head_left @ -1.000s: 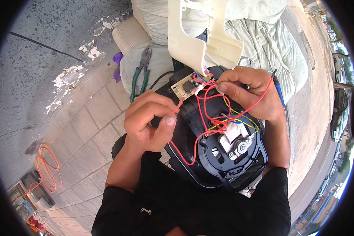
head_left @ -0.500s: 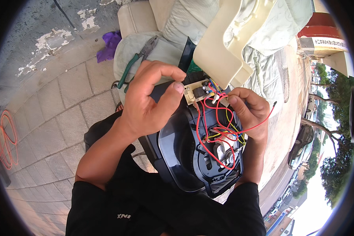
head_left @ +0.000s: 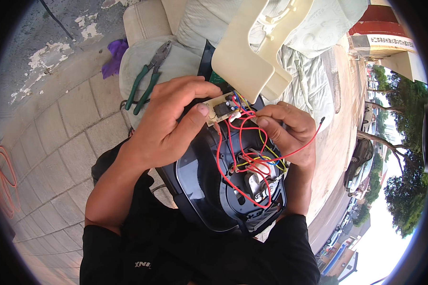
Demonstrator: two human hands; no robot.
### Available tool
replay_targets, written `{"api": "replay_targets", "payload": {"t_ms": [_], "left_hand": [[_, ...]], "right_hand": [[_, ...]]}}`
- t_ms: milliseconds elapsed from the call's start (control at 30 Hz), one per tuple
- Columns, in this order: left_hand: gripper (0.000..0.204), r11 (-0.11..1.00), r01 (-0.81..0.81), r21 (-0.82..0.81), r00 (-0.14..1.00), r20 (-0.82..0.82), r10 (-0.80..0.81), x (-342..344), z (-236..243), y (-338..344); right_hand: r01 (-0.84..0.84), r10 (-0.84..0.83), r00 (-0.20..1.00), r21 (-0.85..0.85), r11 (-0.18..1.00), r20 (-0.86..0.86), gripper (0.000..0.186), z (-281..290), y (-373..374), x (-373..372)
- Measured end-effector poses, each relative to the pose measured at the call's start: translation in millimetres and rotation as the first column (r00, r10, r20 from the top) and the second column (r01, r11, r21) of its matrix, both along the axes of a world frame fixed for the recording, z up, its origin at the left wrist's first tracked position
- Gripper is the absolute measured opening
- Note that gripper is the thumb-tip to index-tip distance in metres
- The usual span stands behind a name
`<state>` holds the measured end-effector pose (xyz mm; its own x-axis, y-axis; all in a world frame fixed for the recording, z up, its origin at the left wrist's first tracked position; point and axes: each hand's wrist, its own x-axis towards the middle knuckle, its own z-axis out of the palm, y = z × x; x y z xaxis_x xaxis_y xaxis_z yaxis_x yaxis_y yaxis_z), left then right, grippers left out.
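The person's left hand (head_left: 169,121) is half open, its thumb and forefinger parted around the near end of a circuit board (head_left: 221,110); whether they grip it or only touch it cannot be told. The right hand (head_left: 290,127) is closed in a pinch, thumb against forefinger, on red wires (head_left: 245,127) by the board's other end. The board lies at three o'clock from the left hand and between nine and ten from the right. A black appliance housing (head_left: 209,190) sits at about half past four from the left hand, the tangled wires crossing its motor part. A cream plastic shell (head_left: 245,64) stands at one o'clock from the board, close above it. Green-handled pliers (head_left: 154,68) lie at eleven o'clock from the left hand, on a pale cushion (head_left: 185,59).
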<state>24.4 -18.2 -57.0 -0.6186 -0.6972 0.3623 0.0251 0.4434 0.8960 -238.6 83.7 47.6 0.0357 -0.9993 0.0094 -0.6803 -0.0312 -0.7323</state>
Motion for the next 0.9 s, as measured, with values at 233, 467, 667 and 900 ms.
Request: {"api": "replay_targets", "payload": {"t_ms": [233, 467, 667, 900], "left_hand": [[0.039, 0.97, 0.072, 0.232, 0.997, -0.03, -0.067, -1, 3, 1], [0.037, 0.996, 0.039, 0.078, 0.999, -0.003, -0.039, -6, 0, 2], [0.041, 0.982, 0.072, 0.176, 0.997, -0.032, -0.067, -7, 1, 0], [0.041, 0.978, 0.059, 0.202, 0.998, -0.03, -0.054, -6, 3, 4]], "right_hand": [[-0.059, 0.051, 0.994, -0.082, 0.995, -0.102, 0.019, 5, -2, 6], [-0.106, 0.098, 0.994, -0.201, 0.974, -0.049, 0.017, -3, -3, 3], [-0.134, 0.132, 0.991, -0.274, 0.952, -0.027, 0.02, -7, -6, 0], [-0.12, 0.127, 0.992, -0.213, 0.97, 0.022, 0.017, -9, -1, -4]]}}
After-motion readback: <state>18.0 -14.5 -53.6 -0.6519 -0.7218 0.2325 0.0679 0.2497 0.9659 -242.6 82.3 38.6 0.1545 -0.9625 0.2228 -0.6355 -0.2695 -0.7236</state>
